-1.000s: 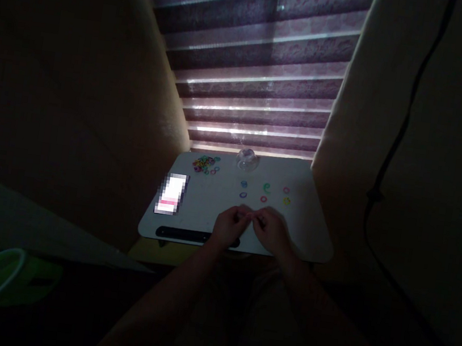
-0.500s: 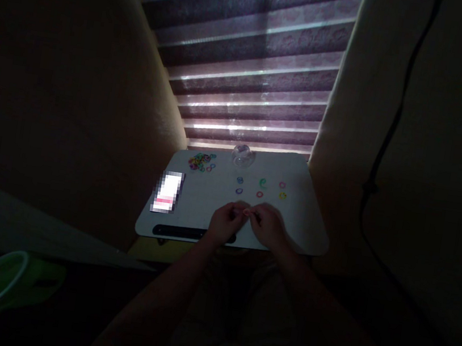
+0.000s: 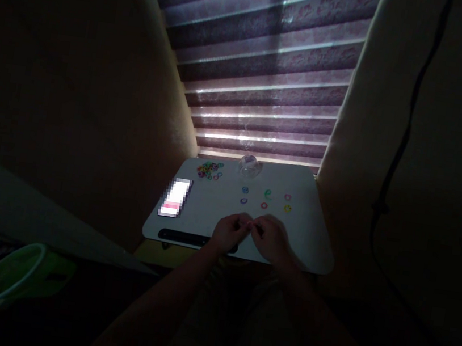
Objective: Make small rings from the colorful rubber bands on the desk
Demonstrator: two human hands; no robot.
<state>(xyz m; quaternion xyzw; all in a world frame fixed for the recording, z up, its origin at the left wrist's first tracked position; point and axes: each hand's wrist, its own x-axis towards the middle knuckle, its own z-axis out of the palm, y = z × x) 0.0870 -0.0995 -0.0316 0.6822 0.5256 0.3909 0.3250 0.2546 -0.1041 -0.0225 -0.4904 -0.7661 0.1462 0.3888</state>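
Observation:
Over the front part of the white folding table (image 3: 204, 209), my left hand (image 3: 230, 231) and my right hand (image 3: 270, 238) meet with fingertips pinched together. A small pinkish hair tie is between them, mostly hidden by the fingers in the dim light. Just beyond my hands lie two short rows of small hair ties: a blue one (image 3: 245, 190), a green curled one (image 3: 268, 194) and a pink one (image 3: 288, 197) behind; a purple one (image 3: 243, 201), a red one (image 3: 264, 206) and a yellow one (image 3: 287, 208) in front.
A mixed pile of coloured hair ties (image 3: 208, 170) lies at the back left. A clear round container (image 3: 250, 166) stands at the back edge. A lit phone (image 3: 175, 197) is on the left, and a black slot (image 3: 183, 238) runs along the front. A green bucket (image 3: 27, 276) stands lower left.
The view has shifted, so the table appears slightly lower and further right. My hands stay together; the pinkish hair tie at my fingertips is now more covered by them.

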